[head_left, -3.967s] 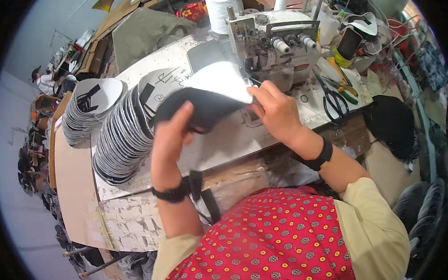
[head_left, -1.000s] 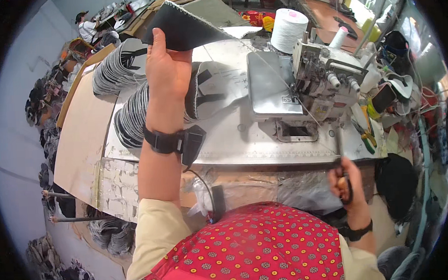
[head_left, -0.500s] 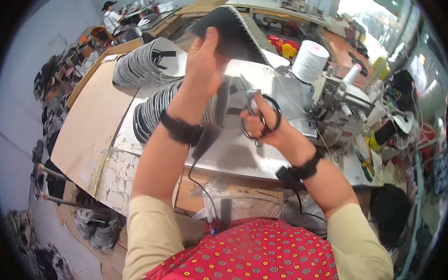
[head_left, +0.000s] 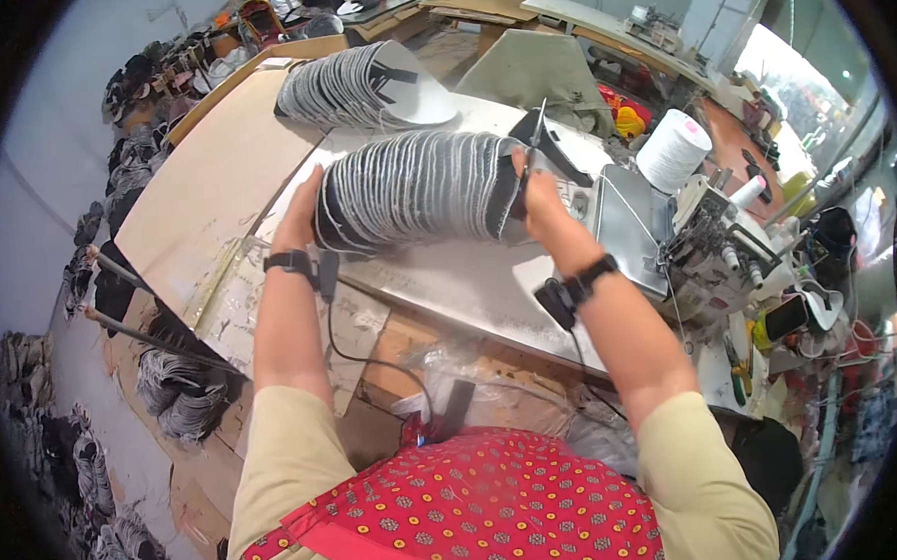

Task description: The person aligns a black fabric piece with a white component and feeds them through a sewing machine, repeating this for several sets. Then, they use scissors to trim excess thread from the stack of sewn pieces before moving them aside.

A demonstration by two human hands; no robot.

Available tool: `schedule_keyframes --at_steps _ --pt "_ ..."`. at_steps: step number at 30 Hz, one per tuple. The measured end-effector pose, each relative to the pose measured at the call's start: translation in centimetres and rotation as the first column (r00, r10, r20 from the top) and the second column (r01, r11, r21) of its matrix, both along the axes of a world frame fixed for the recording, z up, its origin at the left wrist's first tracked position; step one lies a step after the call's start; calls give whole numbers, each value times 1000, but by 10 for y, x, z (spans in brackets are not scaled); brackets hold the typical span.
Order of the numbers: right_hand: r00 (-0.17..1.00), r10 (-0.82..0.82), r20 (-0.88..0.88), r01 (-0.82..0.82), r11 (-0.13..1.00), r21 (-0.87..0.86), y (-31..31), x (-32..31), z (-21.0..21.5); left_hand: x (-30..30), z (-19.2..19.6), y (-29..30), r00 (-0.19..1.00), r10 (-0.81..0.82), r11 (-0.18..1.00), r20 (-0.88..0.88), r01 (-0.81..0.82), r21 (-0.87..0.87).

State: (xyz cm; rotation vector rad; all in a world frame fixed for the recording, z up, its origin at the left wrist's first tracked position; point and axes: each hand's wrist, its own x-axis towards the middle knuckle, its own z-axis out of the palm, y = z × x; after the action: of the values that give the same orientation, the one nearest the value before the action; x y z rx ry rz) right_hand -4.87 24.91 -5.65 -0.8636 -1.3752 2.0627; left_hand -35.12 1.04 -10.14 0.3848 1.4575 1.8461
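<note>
A long row of stacked black-and-grey fabric pieces (head_left: 415, 189) with pale stitched edges lies on its side on the white tabletop (head_left: 438, 270). My left hand (head_left: 300, 208) is closed around its left end. At its right end my right hand (head_left: 540, 201) presses against the last pieces, still gripping scissors (head_left: 534, 136) whose blades point up and away. My right fingers are partly hidden, as are the scissors' handles. A dark fabric piece (head_left: 558, 155) lies just beyond my right hand. Behind the row rests a second stack of similar pieces (head_left: 335, 88).
To the right stands a sewing machine (head_left: 722, 243) with a white thread cone (head_left: 674, 150) beside it. Yellow-and-green-handled cutters (head_left: 740, 379) lie at the table's right edge. A tan board (head_left: 219, 175) covers the left side. Cables trail from both wrist straps.
My left hand has come down from holding up a dark fabric piece to the stack's left end. My right hand, with the scissors, has moved to its right end. The view has shifted.
</note>
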Motion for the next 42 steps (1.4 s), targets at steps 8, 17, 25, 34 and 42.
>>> schedule_keyframes --at_steps 8,17,25,34,42 --pt "893 348 -287 -360 933 11 -149 -2 10 113 35 -64 978 107 970 180 -142 196" --pt "717 677 168 -653 568 500 -226 209 -51 250 -6 -114 986 51 927 159 -106 361" --pt "896 297 331 -444 540 716 -223 253 -102 335 5 -146 39 349 875 -936 -371 311" --pt "896 416 157 -408 630 660 -221 317 -47 426 10 -107 -248 3 957 -969 280 -69" --pt "873 -223 433 -412 135 901 -177 429 89 415 4 -105 -376 282 893 -883 439 98"
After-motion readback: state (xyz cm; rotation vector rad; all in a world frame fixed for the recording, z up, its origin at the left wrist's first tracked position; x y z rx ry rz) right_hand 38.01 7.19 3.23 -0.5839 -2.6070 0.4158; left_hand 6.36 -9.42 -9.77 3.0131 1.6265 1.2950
